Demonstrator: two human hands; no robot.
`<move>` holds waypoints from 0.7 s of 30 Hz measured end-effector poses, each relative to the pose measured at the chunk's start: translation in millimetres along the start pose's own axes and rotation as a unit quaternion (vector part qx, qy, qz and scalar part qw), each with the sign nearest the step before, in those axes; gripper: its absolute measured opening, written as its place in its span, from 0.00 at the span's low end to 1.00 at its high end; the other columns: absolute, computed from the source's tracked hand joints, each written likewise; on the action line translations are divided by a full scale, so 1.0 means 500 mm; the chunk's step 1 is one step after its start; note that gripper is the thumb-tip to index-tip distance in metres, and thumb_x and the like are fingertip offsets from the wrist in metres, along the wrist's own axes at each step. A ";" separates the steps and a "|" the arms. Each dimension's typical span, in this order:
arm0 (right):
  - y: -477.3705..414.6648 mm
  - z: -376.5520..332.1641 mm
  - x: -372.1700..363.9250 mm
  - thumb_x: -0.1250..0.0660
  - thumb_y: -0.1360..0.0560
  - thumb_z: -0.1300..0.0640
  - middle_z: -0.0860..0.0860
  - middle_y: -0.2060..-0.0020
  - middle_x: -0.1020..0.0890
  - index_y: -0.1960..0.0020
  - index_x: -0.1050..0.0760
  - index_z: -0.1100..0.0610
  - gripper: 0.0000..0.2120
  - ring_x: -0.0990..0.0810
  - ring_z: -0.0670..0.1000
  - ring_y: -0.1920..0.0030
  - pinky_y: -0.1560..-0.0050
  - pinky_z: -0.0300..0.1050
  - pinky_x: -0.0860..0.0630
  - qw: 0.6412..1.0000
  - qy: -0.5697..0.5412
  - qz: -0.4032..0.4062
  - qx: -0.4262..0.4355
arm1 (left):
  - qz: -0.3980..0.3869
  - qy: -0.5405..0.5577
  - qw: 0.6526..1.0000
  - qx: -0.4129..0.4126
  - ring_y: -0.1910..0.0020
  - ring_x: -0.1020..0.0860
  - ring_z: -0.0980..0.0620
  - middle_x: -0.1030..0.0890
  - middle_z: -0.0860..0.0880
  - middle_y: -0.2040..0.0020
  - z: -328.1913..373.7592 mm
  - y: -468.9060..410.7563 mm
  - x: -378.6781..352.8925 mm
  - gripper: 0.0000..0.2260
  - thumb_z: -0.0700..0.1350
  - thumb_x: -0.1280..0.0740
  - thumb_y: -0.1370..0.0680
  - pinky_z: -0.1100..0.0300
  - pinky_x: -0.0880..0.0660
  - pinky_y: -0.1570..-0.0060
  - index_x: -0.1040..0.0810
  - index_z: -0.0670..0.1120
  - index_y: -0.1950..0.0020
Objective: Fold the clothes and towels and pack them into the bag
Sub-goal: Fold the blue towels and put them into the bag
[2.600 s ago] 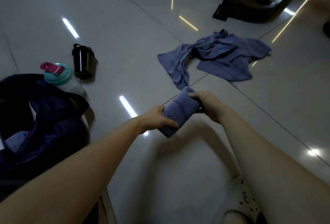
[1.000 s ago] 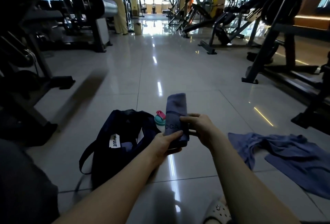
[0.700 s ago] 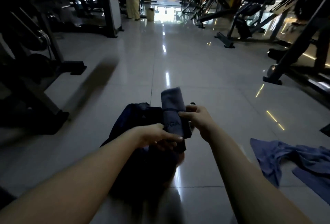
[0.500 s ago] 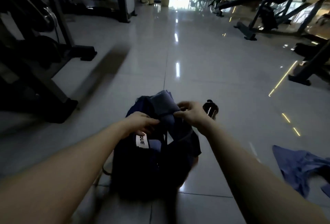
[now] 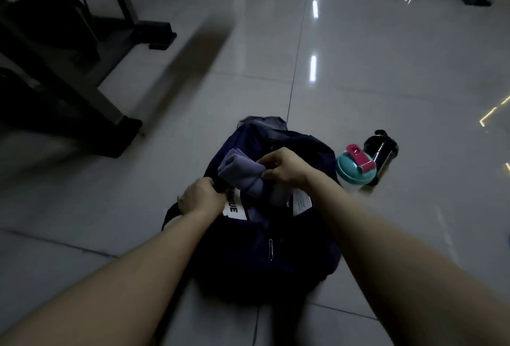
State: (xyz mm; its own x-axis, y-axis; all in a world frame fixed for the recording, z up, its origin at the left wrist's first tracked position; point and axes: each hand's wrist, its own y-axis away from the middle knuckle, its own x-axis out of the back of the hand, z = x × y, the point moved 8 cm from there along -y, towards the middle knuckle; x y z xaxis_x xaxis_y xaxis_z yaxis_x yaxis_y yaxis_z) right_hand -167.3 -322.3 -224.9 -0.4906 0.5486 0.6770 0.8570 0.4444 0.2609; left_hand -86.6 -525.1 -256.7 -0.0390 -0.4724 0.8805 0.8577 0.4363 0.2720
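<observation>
View from the head camera, looking down on the dark navy bag [image 5: 265,252], which sits on the tiled floor [image 5: 386,83] with its mouth open. Your right hand [image 5: 285,166] is over the mouth of the bag, fingers curled and pinching one end of the rolled blue-grey towel [image 5: 241,176]. The towel lies tilted across the opening, its lower end dipping into the bag and its other end raised towards the bag's far left rim. Your left hand [image 5: 200,199] is at the bag's left edge, fingers curled round the fabric of the rim, just above a white label [image 5: 234,209]. Just right of the bag stands a teal-lidded bottle [image 5: 354,173] with a pink flip cap; a black bottle [image 5: 382,151] stands touching or just beyond it. A dark machine frame [image 5: 82,83] stands well left of the bag.
</observation>
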 end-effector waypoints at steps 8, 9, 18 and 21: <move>-0.039 -0.004 -0.081 0.33 0.25 0.54 0.50 0.44 0.17 0.38 0.20 0.46 0.16 0.21 0.56 0.42 0.41 0.52 0.25 0.986 0.168 -0.018 0.002 | -0.024 0.167 0.981 0.093 0.66 0.24 0.45 0.22 0.45 0.66 -0.080 -0.023 0.005 0.09 0.41 0.31 0.28 0.58 0.29 0.64 0.26 0.46 0.68; -0.037 -0.003 -0.087 0.34 0.25 0.55 0.50 0.42 0.18 0.37 0.21 0.46 0.17 0.23 0.56 0.40 0.40 0.52 0.28 0.982 0.190 0.002 0.005 | -0.023 0.177 0.980 0.094 0.67 0.24 0.45 0.22 0.45 0.68 -0.082 -0.024 0.005 0.09 0.41 0.30 0.29 0.58 0.29 0.65 0.25 0.46 0.68; -0.006 -0.007 -0.128 0.39 0.23 0.57 0.53 0.49 0.19 0.44 0.30 0.54 0.08 0.26 0.58 0.46 0.48 0.53 0.33 0.952 0.276 0.132 0.017 | 0.120 0.201 0.967 0.097 0.63 0.21 0.40 0.20 0.46 0.65 -0.076 0.003 0.084 0.06 0.45 0.30 0.27 0.57 0.31 0.62 0.20 0.44 0.62; 0.006 -0.022 -0.122 0.34 0.24 0.55 0.53 0.40 0.24 0.39 0.29 0.54 0.14 0.26 0.58 0.43 0.46 0.54 0.30 0.934 0.311 0.166 0.054 | 0.100 0.202 0.969 0.097 0.62 0.20 0.41 0.19 0.46 0.64 -0.076 0.001 0.079 0.06 0.47 0.28 0.27 0.57 0.28 0.61 0.19 0.46 0.61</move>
State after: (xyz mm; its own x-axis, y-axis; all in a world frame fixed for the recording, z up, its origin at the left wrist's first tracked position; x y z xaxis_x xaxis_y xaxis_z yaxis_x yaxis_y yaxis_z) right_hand -132.8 -362.4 -257.8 0.0153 0.1668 0.9859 0.9084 0.4098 -0.0835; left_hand -68.3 -572.5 -236.5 0.3565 -0.6078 0.7096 0.7127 0.6680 0.2142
